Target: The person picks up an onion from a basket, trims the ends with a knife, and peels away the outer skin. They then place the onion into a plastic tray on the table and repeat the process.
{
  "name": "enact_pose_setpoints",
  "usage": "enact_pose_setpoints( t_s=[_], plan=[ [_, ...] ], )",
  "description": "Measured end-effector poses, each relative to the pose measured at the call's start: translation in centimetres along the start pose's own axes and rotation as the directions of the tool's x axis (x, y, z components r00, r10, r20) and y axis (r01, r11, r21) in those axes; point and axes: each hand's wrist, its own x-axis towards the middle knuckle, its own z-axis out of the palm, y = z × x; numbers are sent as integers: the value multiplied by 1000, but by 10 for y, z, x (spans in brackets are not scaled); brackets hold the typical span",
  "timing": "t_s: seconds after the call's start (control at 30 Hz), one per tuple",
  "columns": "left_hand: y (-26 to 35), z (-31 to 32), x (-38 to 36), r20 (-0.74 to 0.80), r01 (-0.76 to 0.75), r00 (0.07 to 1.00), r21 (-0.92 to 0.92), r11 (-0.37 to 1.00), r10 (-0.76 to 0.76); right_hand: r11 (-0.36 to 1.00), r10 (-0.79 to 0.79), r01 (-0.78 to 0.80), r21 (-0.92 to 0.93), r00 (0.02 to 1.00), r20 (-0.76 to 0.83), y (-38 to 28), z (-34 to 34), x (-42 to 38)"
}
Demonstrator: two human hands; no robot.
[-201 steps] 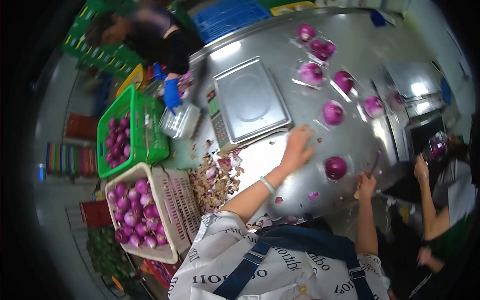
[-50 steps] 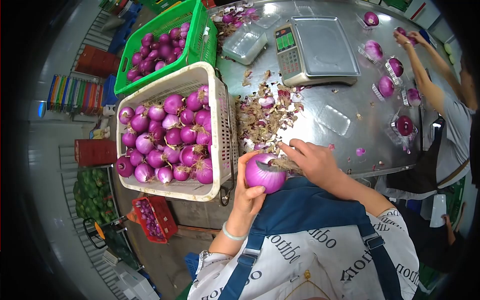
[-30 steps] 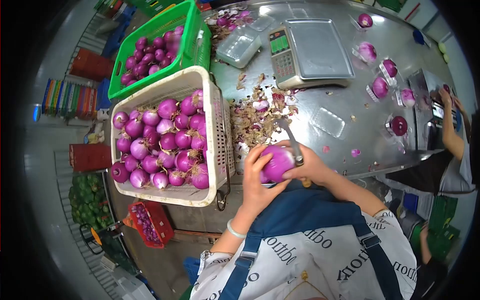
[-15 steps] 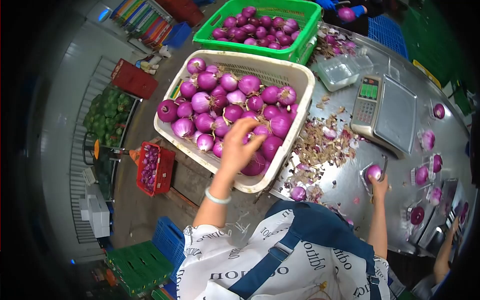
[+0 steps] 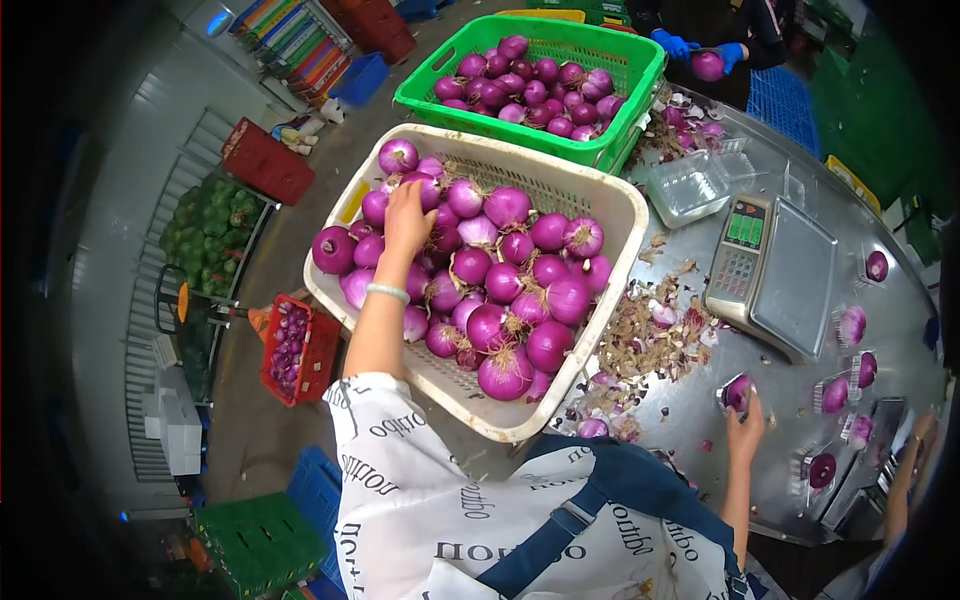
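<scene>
Near the lower right of the frame, one purple onion (image 5: 737, 388) is set in a clear tray (image 5: 723, 399) on the shiny counter (image 5: 690, 402). Its side is touched by the fingers of the right hand (image 5: 745, 422); whether it is gripped cannot be told. A bit farther off, left of the middle, the big white crate (image 5: 630, 225) is filled with purple onions (image 5: 505, 283). At the crate's upper left, some of them are covered by the left hand (image 5: 407, 222). Its fingers are bent over, but whether they are closed on one cannot be told.

Each onion should feel hard, round and a little heavy. It may be slippery where the skin is smooth, and it could be bruised if dropped. It is best held around its fat middle, with the hairy roots left free.

Half a second ago, the left hand was held over the crate's near, right part; now its far left corner is reached. By the right hand, a blade was seen then; now none can be made out.
</scene>
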Motion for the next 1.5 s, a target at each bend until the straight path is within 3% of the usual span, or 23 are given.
enact_pose_setpoints(
  t_s=[0.07, 0.17, 0.27, 0.4, 0.43, 0.53, 0.6, 0.63, 0.67, 0.73, 0.8, 0.83, 0.9, 1.03, 1.4, 1.47, 1.5],
  plan=[
    [11, 15, 21, 106, -115, 987, -30, 993, 118, 996, -73, 74, -50, 997, 32, -16, 3, -4],
    [28, 44, 37, 223, -296, 940, 159, 942, 258, 997, -79, 80, -9, 994, 79, -28, 13, -10],
    [24, 72, 46, 340, -241, 928, 235, 941, 153, 994, -107, 107, 9, 986, 128, -43, 19, -14],
    [28, 56, 62, 486, -169, 871, 153, 974, 75, 982, -190, 186, 37, 966, 175, -53, 22, -16],
    [34, 49, 61, 445, -145, 893, 142, 979, 68, 978, -208, 204, 41, 961, 183, -57, 19, -15],
    [55, 20, 47, 150, 53, 989, -257, 965, -14, 971, -238, 227, 79, 956, 173, -66, 12, -12],
    [78, -14, 30, 139, 157, 986, -573, 804, -93, 964, -256, 239, 114, 951, 173, -78, 4, -9],
    [99, -43, 17, 263, 274, 958, -725, 633, -113, 960, -268, 247, 130, 946, 182, -88, -2, -8],
    [123, -73, 2, 386, 390, 917, -818, 423, -100, 956, -278, 254, 145, 942, 188, -100, -8, -5],
    [164, -112, -30, 459, 450, 888, -865, 222, -15, 914, -382, 352, 202, 914, 136, -124, -16, -1],
    [190, -119, -68, 435, 421, 899, -891, 169, 50, 842, -524, 509, 180, 850, 49, -150, -27, 4],
    [214, -137, -81, 474, 467, 876, -880, 89, 90, 785, -612, 607, 125, 791, 1, -164, -34, 7],
    [240, -130, -113, 506, 504, 842, -862, 60, 188, 678, -734, 735, 16, 678, -42, -199, -56, 10],
    [294, -137, -158, 628, 677, 717, -731, -85, 302, 631, -771, 765, -130, 637, 7, -213, -69, 1],
    [319, -141, -197, 621, 663, 656, -745, 65, 429, 611, -758, 760, -221, 642, 114, -190, -68, -24],
    [317, -143, -202, 659, 710, 636, -703, 29, 401, 685, -667, 683, -254, 728, 157, -175, -61, -22],
    [314, -146, -204, 619, 620, 705, -775, 122, 347, 714, -622, 645, -271, 763, 177, -167, -60, -20]
  ],
)
